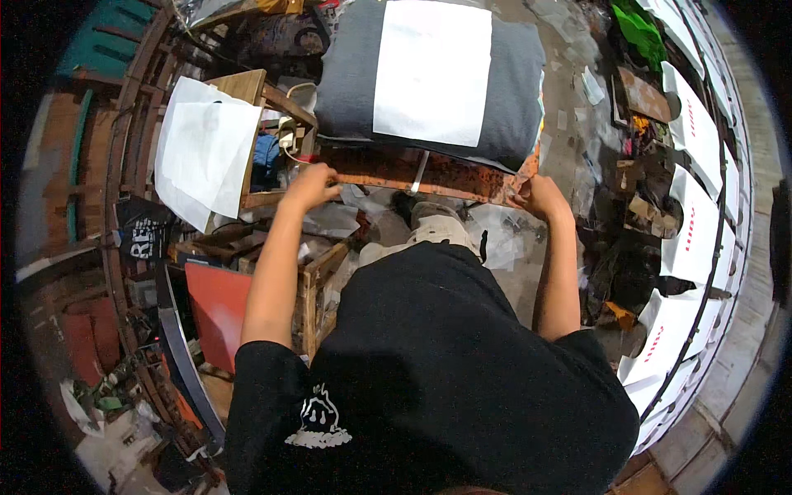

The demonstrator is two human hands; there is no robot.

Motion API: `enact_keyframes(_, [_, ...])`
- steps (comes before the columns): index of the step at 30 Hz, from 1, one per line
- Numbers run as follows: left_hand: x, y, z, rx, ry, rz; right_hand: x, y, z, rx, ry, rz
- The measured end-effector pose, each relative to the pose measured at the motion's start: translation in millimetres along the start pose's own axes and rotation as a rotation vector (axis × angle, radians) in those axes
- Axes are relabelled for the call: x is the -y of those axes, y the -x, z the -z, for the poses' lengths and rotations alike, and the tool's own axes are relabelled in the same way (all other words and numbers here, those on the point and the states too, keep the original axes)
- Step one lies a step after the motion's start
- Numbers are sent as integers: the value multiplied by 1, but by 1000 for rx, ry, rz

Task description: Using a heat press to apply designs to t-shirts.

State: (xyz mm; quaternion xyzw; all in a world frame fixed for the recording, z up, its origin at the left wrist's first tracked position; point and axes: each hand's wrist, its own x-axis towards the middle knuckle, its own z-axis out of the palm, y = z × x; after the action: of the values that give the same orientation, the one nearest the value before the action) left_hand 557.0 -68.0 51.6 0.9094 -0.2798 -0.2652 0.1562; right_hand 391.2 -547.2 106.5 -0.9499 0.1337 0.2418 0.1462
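In front of me lies a thick dark grey cloth pile (pixel 346 91), with a blank white sheet (pixel 433 70) flat on top. Beneath it a rust-orange board (pixel 462 181) shows its near edge, crossed by a short pale strip (pixel 421 172). My left hand (pixel 312 186) is closed at the board's near left corner, and I cannot make out what its fingers hold. At the near right corner, my right hand (pixel 544 198) has its fingers curled around the board's edge. Both arms reach forward, spread apart.
White sheets (pixel 202 148) hang over a wooden stand on the left, close to a white plug and cable (pixel 286 132). Along the right runs a line of white printed pieces (pixel 693 231). A red panel (pixel 216 309) leans at lower left. Paper scraps litter the floor.
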Motion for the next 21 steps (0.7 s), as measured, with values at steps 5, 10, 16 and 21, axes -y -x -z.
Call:
enact_keyframes(5, [-21,63,-106,93,222,41,83,-7,24,64,-243,299])
enact_keyframes(10, [-23,147,-241,173,830,626,127,-48,-33,-354,-29,721])
enact_keyframes(16, [-70,257,-384,-721,1848,710,144,-92,-95,367,24,910])
enact_keyframes(21, [-155,307,-458,-1187,1789,850,195,-139,-132,453,286,1129])
